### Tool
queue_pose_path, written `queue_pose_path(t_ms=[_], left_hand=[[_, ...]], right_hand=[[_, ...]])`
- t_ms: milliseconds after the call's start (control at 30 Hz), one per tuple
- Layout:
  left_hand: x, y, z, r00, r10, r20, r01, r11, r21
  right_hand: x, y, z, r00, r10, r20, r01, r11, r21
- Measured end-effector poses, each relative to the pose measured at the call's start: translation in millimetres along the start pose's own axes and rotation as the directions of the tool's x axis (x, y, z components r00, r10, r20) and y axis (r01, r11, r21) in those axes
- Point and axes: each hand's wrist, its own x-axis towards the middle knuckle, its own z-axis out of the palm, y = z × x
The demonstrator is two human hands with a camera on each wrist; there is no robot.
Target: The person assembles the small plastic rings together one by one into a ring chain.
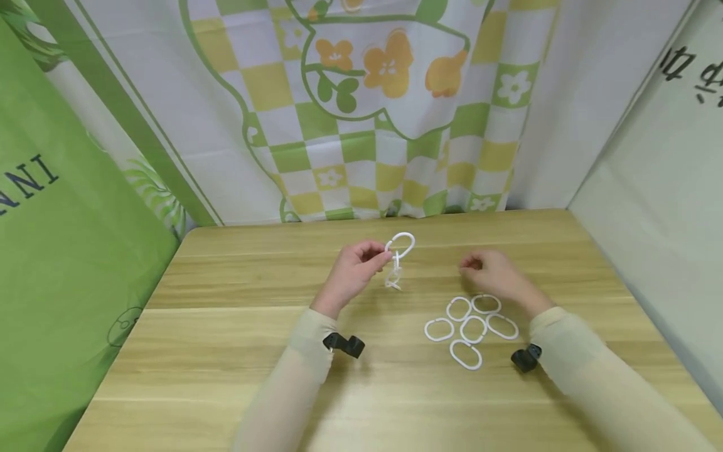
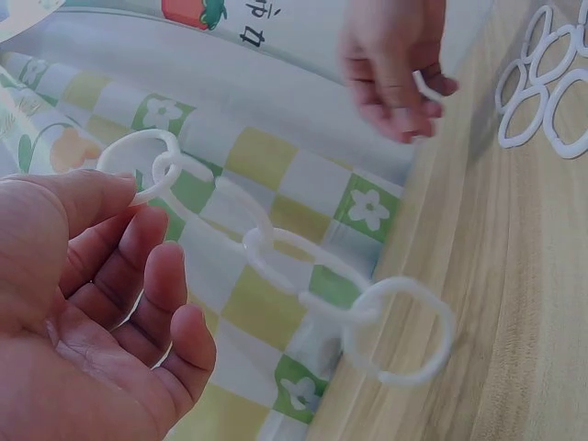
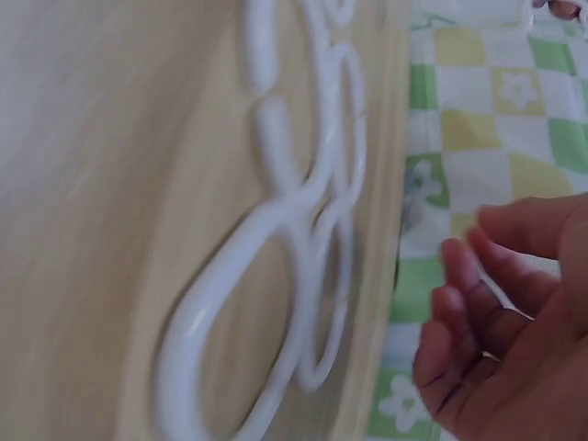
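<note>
Firstly, one wood-grain worktop (image 1: pixel 226 376), lower frame. Next, two hands: left hand (image 1: pixel 353 270), centre, fingers pinching the top link of one dangling white chain (image 2: pixel 266 267); right hand (image 1: pixel 496 275), right of centre, fingers loosely bent. Lastly, six loose white rings (image 1: pixel 486 324), just below it in frame.
</note>
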Motion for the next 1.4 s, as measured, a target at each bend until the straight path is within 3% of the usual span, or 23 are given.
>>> queue_pose_path(t_ms=[233, 400, 633, 933, 1100, 1233, 1400], left_hand=[[1.0, 0.4, 0.8, 1.000, 0.008, 0.008, -0.008, 1.000, -0.015], [1.0, -1.1, 1.2, 1.000, -0.002, 0.027, 0.002, 1.000, -0.005], [0.3, -2.8, 2.7, 1.000, 0.001, 0.027, -0.001, 1.000, -0.008], [0.4, -1.6, 4.3, 1.000, -0.001, 0.022, 0.001, 1.000, 0.016], [0.1, -0.6, 3.7, 1.000, 0.003, 0.029, -0.003, 1.000, 0.021], [-0.2, 1.1, 3.4, 0.999, 0.004, 0.032, -0.005, 1.000, 0.023], [-1.4, 0.5, 5.8, 0.999, 0.004, 0.044, -0.007, 0.999, 0.050]], right_hand=[[-11.3, 22, -16, 0.989, 0.071, 0.132, -0.057, 0.993, -0.108], [-21.8, 30, -22, 0.969, 0.144, 0.199, -0.127, 0.987, -0.094], [-28.2, 32, -20, 0.965, 0.148, 0.214, -0.122, 0.984, -0.133], [-22.5, 31, -16, 0.971, 0.134, 0.198, -0.096, 0.977, -0.191], [-16.7, 14, -19, 0.988, 0.104, 0.117, -0.088, 0.987, -0.132], [-14.5, -15, -18, 0.999, -0.003, 0.042, 0.007, 0.996, -0.090], [-13.8, -50, -12, 0.992, -0.122, -0.017, 0.122, 0.993, 0.006]])
